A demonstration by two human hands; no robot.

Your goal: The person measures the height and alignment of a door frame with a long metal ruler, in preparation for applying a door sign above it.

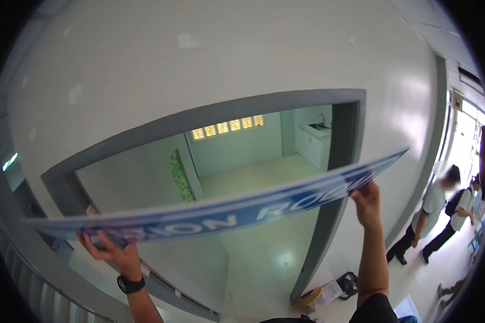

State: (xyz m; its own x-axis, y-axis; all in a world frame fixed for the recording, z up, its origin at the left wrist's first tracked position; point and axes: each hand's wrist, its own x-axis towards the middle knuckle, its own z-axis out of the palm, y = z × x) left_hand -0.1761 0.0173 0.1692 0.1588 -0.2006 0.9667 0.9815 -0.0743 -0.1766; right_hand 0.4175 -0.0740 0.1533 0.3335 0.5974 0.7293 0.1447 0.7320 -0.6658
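A long blue sign (215,220) with white letters spans most of the view, raised in front of a doorway. It slants, its right end higher than its left; "ROOM" can be read in part, and the start of the lettering is blurred. My left hand (113,255), below a dark wristwatch (130,284), grips the lower edge near the left end. Toward the right end my right hand (367,202) holds the same edge, its fingertips partly hidden against the board.
Behind the sign is a grey door frame (226,110) opening into a room with a sink counter (315,140). Bags and items (328,290) lie by the right jamb. People (431,210) stand at right; a railing (37,285) runs at lower left.
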